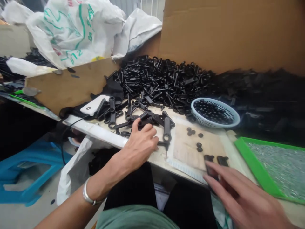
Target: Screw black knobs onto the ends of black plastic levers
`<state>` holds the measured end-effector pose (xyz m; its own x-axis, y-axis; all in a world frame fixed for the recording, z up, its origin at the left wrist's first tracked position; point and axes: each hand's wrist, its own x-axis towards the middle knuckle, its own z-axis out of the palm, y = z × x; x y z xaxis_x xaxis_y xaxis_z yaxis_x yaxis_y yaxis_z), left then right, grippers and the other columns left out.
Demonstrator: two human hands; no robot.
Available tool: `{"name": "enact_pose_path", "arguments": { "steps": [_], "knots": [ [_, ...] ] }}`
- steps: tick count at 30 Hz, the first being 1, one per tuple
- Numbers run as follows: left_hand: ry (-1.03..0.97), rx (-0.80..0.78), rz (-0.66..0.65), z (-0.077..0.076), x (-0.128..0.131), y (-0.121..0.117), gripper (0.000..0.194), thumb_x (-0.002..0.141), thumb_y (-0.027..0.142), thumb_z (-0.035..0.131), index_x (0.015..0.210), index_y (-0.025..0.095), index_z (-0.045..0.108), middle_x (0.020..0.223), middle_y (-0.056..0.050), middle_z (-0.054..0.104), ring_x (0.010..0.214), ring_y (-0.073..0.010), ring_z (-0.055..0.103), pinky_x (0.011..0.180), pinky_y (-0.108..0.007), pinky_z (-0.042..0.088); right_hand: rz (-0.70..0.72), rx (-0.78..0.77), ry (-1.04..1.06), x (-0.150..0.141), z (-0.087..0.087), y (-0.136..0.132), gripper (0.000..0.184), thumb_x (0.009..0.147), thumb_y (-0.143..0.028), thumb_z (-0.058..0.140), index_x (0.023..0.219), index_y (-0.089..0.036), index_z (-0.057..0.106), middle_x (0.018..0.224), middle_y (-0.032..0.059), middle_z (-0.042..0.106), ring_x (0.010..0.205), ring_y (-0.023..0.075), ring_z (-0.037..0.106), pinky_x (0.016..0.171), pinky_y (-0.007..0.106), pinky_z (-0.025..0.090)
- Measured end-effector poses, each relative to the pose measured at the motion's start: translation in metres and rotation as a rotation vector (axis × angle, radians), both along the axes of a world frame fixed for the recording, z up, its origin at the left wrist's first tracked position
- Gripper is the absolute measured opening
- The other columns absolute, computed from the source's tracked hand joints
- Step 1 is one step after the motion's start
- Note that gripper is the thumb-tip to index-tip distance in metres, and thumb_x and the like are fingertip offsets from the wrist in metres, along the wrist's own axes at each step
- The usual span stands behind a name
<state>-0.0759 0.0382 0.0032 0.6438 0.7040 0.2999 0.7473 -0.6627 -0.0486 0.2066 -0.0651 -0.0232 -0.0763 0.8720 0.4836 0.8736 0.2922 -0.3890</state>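
My left hand (143,144) is over the near edge of the table, palm down with bent fingers. A black plastic lever (163,143) sticks out from its thumb side, apparently pinched there; the fingertips are hidden. Around it lie loose black levers with ring ends (167,128). On the right, my right hand (247,194) is blurred, its thumb and fingers closed round a small dark plastic part (209,170). Just beyond those fingers, two black clip-like pieces (222,160) rest on a tan mat (182,146). Several small black round caps (200,135) are scattered on the mat.
A large heap of black plastic parts (164,79) lies against the cardboard (228,35). A pale blue basket (234,122) holds black caps. Small clear pieces fill a green tray (252,162) at right. A white sack (78,28) and a blue stool (21,194) are leftward.
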Motion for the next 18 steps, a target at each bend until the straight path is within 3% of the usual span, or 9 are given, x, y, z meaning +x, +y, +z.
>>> {"name": "enact_pose_path", "arguments": {
  "steps": [4,6,9,14,18],
  "knots": [
    [-0.031,-0.001,0.014,-0.013,0.008,0.000,0.023,0.093,0.012,0.049,0.073,0.018,0.058,0.076,-0.002,0.060,0.088,-0.0199,0.051,0.095,-0.052,0.028,0.065,-0.109,-0.174,-0.044,0.035,0.054,0.024,0.093,-0.036,0.052,0.107,-0.025,0.067,0.098,0.0033,0.074,0.080,0.0201,0.070,0.067,0.031,0.051],
    [-0.048,0.017,0.023,-0.009,0.006,-0.004,0.022,0.093,0.010,0.048,0.074,0.017,0.057,0.076,-0.003,0.060,0.085,-0.0201,0.051,0.088,-0.048,0.032,0.034,-0.208,-0.267,-0.064,0.045,0.081,0.022,0.091,-0.029,0.055,0.110,-0.025,0.065,0.090,0.0031,0.074,0.078,0.0214,0.070,0.067,0.032,0.049],
    [-0.073,0.075,0.041,0.004,0.000,-0.016,0.020,0.093,0.009,0.046,0.080,0.016,0.059,0.084,-0.006,0.063,0.088,-0.0226,0.053,0.084,-0.046,0.036,-0.005,-0.322,-0.427,-0.092,0.051,0.108,0.027,0.093,-0.036,0.052,0.114,-0.019,0.057,0.082,0.0088,0.072,0.076,0.0277,0.069,0.060,0.032,0.043],
    [-0.244,0.211,0.042,0.008,-0.009,-0.035,0.015,0.092,0.008,0.048,0.094,0.011,0.062,0.103,-0.013,0.067,0.096,-0.0252,0.058,0.084,-0.040,0.046,-0.008,-0.427,-0.419,-0.120,0.049,0.118,0.025,0.092,-0.034,0.056,0.108,-0.016,0.051,0.084,0.0118,0.070,0.073,0.0256,0.068,0.061,0.030,0.041],
    [-0.392,0.113,0.042,-0.004,-0.004,-0.045,0.015,0.092,0.008,0.049,0.096,0.013,0.062,0.100,-0.011,0.068,0.087,-0.0220,0.064,0.077,-0.035,0.051,-0.022,-0.451,-0.351,-0.108,0.052,0.110,0.022,0.091,-0.029,0.052,0.109,-0.017,0.050,0.086,0.0095,0.069,0.076,0.0237,0.066,0.062,0.030,0.040]
  ]
}}
